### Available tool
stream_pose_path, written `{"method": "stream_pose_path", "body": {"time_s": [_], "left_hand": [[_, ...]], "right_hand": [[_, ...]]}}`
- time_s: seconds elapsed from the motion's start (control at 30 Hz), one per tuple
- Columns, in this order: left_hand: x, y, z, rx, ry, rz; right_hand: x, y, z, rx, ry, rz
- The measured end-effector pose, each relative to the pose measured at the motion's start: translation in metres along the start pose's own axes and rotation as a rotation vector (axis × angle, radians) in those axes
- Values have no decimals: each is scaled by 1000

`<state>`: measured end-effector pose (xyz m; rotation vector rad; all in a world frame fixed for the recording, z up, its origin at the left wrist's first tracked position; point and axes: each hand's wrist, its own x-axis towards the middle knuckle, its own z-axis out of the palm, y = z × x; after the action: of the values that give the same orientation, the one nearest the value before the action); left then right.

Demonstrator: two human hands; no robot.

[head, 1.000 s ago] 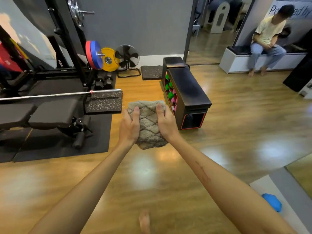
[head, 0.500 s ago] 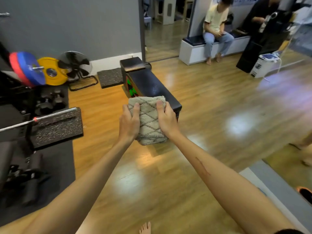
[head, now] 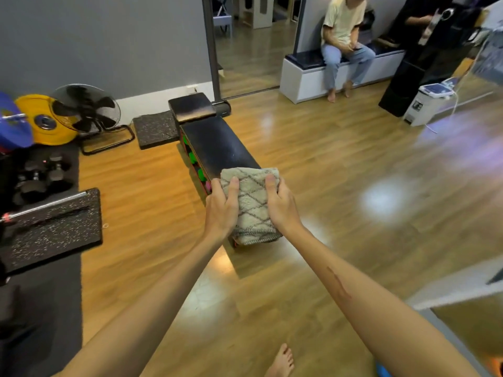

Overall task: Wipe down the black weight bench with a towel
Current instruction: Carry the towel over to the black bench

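Beige quilted towel (head: 251, 205) is being gripped by both hands, left hand (head: 221, 210) and right hand (head: 281, 206) fingers curled round its sides, hovering before the black desk (head: 217, 146), whose long axis is running straight away ahead.

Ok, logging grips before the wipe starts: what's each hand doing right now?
Left hand: gripping the left edge of the folded beige diamond-patterned towel.
Right hand: gripping the same towel's right edge.

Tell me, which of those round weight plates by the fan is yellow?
The yellow plate is the one leaning right beside the fan. The other plate, at the picture's left edge, is blue and partly cut off.
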<state>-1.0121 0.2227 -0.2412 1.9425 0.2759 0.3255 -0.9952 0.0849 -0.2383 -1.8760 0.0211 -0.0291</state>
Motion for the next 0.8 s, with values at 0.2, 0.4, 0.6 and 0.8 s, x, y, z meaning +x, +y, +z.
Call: {"method": "stream_pose_path", "body": {"time_s": [0.2,0.4,0.6,0.8], "left_hand": [[77,8,46,-8,96,-77],[170,2,81,-25,187,-123],[267,2,111,-35,203,-142],[352,12,134,-36,250,-152]], "right_hand": [[108,10,-3,-16,-90,-22],[215,9,5,-27,-195,-46],[325,9,18,-56,-264,-66],[423,0,27,-59,-347,-72]]}}
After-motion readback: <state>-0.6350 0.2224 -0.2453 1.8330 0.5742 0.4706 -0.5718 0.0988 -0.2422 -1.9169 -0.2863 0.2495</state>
